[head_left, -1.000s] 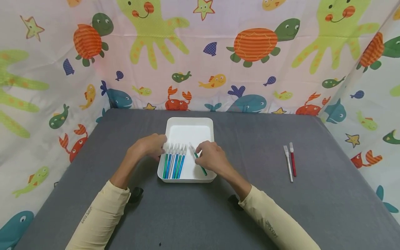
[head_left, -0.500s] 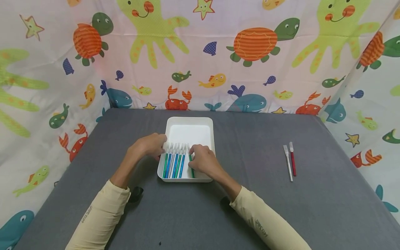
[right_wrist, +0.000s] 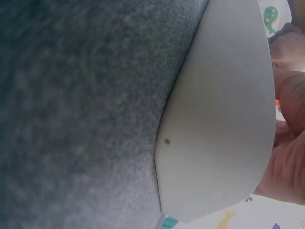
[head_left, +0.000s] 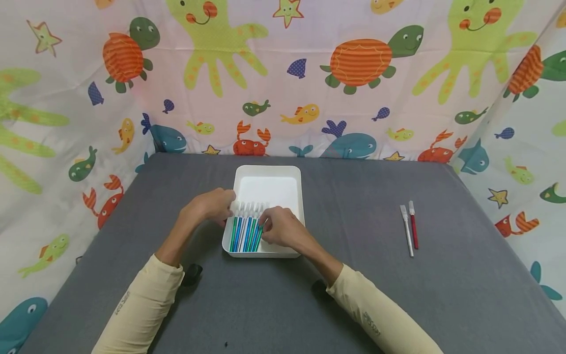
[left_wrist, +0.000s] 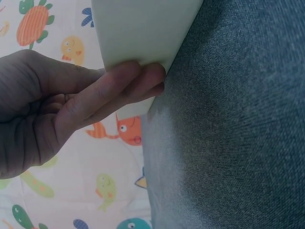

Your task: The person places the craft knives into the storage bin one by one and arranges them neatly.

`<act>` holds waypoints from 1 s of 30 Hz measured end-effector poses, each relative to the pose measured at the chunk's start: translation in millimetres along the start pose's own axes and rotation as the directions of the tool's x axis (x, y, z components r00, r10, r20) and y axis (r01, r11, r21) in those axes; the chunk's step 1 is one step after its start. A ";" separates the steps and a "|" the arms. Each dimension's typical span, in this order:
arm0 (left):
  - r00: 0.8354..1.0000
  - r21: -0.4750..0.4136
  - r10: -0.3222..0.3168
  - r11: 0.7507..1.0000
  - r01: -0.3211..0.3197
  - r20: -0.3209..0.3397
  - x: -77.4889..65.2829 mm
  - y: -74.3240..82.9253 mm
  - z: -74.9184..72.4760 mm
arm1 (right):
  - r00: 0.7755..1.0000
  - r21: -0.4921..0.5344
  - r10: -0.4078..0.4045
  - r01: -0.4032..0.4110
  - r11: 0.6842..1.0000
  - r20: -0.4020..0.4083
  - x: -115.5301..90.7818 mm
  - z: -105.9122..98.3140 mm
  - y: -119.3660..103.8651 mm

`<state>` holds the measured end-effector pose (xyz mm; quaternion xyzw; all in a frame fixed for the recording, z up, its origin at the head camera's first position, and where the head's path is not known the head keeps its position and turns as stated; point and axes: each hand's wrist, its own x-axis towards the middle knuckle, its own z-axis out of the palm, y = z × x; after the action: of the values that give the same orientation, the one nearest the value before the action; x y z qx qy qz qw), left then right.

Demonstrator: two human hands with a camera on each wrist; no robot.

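Note:
A white tray (head_left: 267,183) holds a row of slim, capped rods that look like craft knives (head_left: 244,236), in green, blue and silver with clear caps. My left hand (head_left: 214,205) grips the tray's left wall; in the left wrist view its fingers (left_wrist: 112,86) press the wall's outer face, and the thumb tip is hidden. At the right end of the row, my right hand (head_left: 282,226) pinches a green craft knife (head_left: 261,230), mostly covered by the fingers. The right wrist view shows the tray's outer wall (right_wrist: 219,119), with that hand partly visible behind its rim.
A silver craft knife (head_left: 408,232) and a red one (head_left: 413,226) lie side by side on the grey table (head_left: 353,211), right of the tray. A curtain (head_left: 265,59) printed with sea animals stands behind and at both sides.
My right hand has moved left with the green craft knife, which has gone from slanted and apart to lying against the row's right end. The left hand has stayed on the tray.

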<state>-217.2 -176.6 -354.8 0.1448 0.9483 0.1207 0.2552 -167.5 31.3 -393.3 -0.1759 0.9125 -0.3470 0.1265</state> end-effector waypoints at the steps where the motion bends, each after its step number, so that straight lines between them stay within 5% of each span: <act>1: 1.000 -0.001 -0.001 1.000 0.001 0.002 -0.1 -0.2 0.0 | 1.000 0.002 -0.011 0.011 1.000 0.006 -0.2 -0.2 0.2; 18: 1.000 0.013 0.016 1.000 -0.016 0.007 0.6 0.2 -0.7 | 0.998 0.023 -0.024 0.023 0.999 0.055 -8.1 -9.5 1.1; 30: 1.000 0.019 0.000 1.000 0.000 0.017 -1.0 0.7 -2.7 | 0.994 0.060 0.047 -0.041 0.997 -0.097 -33.3 -72.8 14.0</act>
<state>-217.7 -176.7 -351.9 0.1482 0.9472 0.1102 0.2620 -166.3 97.5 -346.3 -0.1347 0.9108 -0.3788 0.0942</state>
